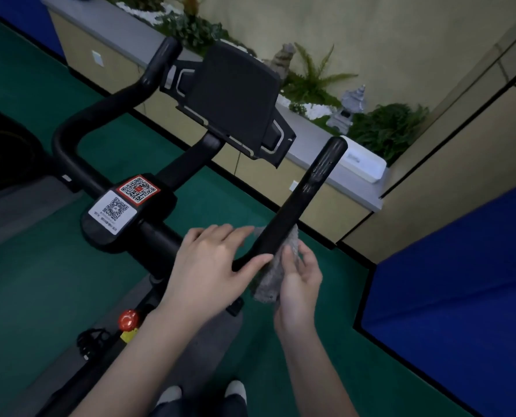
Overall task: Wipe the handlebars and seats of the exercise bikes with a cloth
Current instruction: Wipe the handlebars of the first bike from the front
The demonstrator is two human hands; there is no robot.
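An exercise bike's black handlebar fills the view, with a right horn [307, 194] rising to the upper right and a left horn [100, 112] curving away at the left. A grey fuzzy cloth [270, 281] is wrapped under the bend of the right horn. My right hand [298, 284] grips the cloth from below and from the right. My left hand [217, 260] lies flat over the bar at the bend, fingers spread, fingertips touching the cloth's upper edge. The seat is out of view.
A black tablet holder [235, 97] stands at the centre of the bar above a stem block with two QR stickers [124, 203]. A red knob [127, 319] sits lower on the frame. Green floor, a blue mat [461, 281] at right, a planter ledge [326, 136] behind.
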